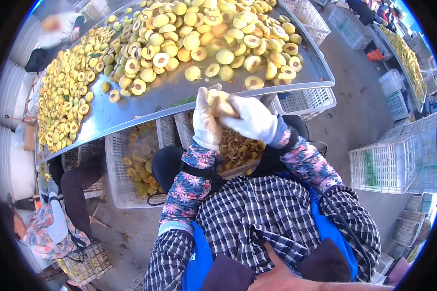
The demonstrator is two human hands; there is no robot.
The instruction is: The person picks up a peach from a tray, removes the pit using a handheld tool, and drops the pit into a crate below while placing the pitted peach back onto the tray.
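My left hand (207, 121), in a white glove, holds a yellow fruit (217, 101) upright just below the metal table's front edge. On the fruit's right side, my gloved right hand (255, 119) is closed around it, its fingers curled. Whether the fruit is one piece or two halves is hard to tell. Beyond the hands, many halved yellow fruits (192, 41) lie heaped on the metal table (155, 99), some showing brown pits or hollows. Under my hands sits a crate of brownish cut pieces (240, 149).
A white crate (115, 179) with yellow fruit stands left of my knees. Another person (48, 228) sits at far left. White crates (383, 165) are stacked at right; one (303, 104) stands under the table corner. A bare hand (279, 276) touches my clothing at the bottom.
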